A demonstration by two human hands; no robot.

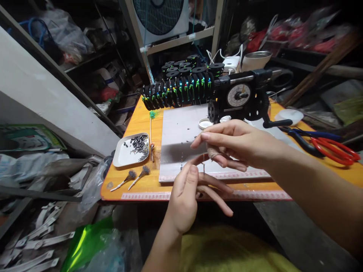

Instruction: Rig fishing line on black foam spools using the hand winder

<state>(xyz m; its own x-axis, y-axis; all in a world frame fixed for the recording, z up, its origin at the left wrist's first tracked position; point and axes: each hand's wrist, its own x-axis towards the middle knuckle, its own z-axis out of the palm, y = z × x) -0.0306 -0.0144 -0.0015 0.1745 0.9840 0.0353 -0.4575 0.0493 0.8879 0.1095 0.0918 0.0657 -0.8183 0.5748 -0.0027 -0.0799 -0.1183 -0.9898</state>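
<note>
A: In the head view, where are the hands?
B: Both are around the centre of the frame. The right hand (227, 145) comes in from the right edge, and the left hand (184, 200) rises from the bottom, below it.

A: How is each grip?
B: The right thumb and forefinger are brought close together, the other fingers curled; I cannot tell what they pinch. The left thumb points up, its lower fingers loosely spread; whether it has hold of anything, I cannot tell.

A: And the thing between them?
B: A tiny thin piece (203, 168) shows upright by the fingers, at the centre, too small to make out well.

A: What lies behind?
B: A white board (176, 117) on an orange table (116, 190). At upper centre, a row of black spools (178, 90) with green bits; right of it, a machine with a dial (235, 94) and a crank handle (279, 123).

A: On the left?
B: A white tray (119, 155) with small black parts (139, 142), at left of centre.
</note>
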